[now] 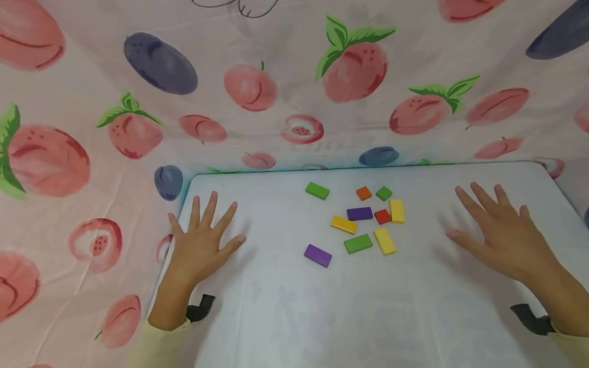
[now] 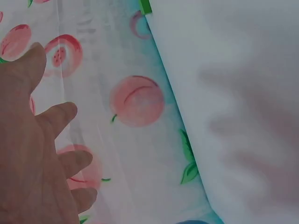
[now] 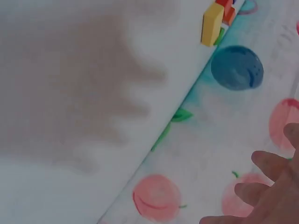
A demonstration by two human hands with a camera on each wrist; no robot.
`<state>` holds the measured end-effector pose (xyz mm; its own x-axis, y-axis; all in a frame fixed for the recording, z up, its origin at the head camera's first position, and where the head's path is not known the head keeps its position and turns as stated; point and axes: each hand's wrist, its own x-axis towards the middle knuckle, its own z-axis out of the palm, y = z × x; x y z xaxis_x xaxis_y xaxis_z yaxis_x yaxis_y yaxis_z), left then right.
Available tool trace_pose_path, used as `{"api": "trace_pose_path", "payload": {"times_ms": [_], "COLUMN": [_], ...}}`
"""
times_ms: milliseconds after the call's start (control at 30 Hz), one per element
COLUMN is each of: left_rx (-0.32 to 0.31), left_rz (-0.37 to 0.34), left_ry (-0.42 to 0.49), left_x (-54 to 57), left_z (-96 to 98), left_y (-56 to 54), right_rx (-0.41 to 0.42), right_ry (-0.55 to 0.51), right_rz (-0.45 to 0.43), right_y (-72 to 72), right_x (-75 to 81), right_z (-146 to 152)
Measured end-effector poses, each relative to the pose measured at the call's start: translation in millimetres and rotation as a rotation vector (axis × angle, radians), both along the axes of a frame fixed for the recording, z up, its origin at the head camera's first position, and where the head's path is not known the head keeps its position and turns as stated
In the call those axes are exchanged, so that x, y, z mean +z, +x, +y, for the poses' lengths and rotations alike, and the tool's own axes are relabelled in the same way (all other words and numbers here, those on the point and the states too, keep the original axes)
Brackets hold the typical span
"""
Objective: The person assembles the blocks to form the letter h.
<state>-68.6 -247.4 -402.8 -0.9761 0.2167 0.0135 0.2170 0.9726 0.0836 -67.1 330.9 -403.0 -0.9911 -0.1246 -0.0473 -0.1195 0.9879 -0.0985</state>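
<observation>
Left hand (image 1: 200, 250) and right hand (image 1: 506, 237), both fanned wide, holding nothing! Between them, coloured blocks (image 1: 360, 213) lie scattered on the tabletop (image 1: 285, 306). Looks like a ready pose; gripping one calls for an inward reach. Hovering, apparently, though contact's hard to judge.

So the head cam sits up high facing forward and down, far enough back to fit the left hand (image 1: 199, 249), right hand (image 1: 513, 237), white surface (image 1: 285, 312) and fruit-print cloth (image 1: 285, 46) beyond it. Wrist cams are way closer, each looking past its own hand across the surface's edge onto the cloth, which the head view gets too. Right wrist and head share a yellow block (image 3: 211, 24); left wrist barely clips something green (image 2: 145, 6) up top.
</observation>
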Motion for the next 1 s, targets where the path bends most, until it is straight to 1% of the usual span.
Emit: {"api": "trace_pose_path", "payload": {"times_ms": [133, 233, 367, 433, 500, 567, 633, 700, 867, 933, 1000], "left_rx": [-0.025, -0.067, -0.157, -0.216, -0.262, -0.297, -0.310, -0.308, -0.277, -0.270, -0.266], "left_rz": [0.020, 0.031, 0.041, 0.029, 0.011, -0.023, -0.069, -0.125, -0.286, -0.334, -0.369], "left_ry": [0.034, 0.060, 0.088, 0.114, 0.143, 0.169, 0.198, 0.242, 0.422, 0.479, 0.513], "left_x": [-4.1, -9.5, -18.4, -22.8, -27.3, -32.7, -37.9, -42.7, -49.9, -52.0, -54.5], "left_z": [13.4, 30.5, 59.1, 73.6, 88.1, 101.1, 111.9, 120.2, 132.1, 135.2, 137.4], "left_y": [3.3, 5.8, 7.6, 7.3, 6.8, 5.3, 3.1, -0.1, -10.1, -14.4, -18.6], "right_rx": [0.053, 0.075, 0.097, 0.124, 0.154, 0.168, 0.181, 0.173, 0.133, 0.106, 0.070], "right_ry": [-0.035, -0.073, -0.128, -0.171, -0.238, -0.292, -0.355, -0.403, -0.514, -0.539, -0.563], "right_rz": [-0.030, -0.083, -0.141, -0.143, -0.139, -0.145, -0.148, -0.166, -0.196, -0.211, -0.233], "right_y": [-5.1, -11.1, -23.8, -31.6, -41.1, -50.7, -60.4, -69.1, -89.1, -97.7, -106.0], "right_x": [-7.1, -9.4, -12.0, -13.6, -17.1, -21.3, -25.9, -28.3, -30.3, -32.4, -35.2], "right_z": [-16.7, -34.3, -62.0, -76.4, -90.1, -103.4, -115.5, -127.6, -153.0, -161.0, -168.7]}}
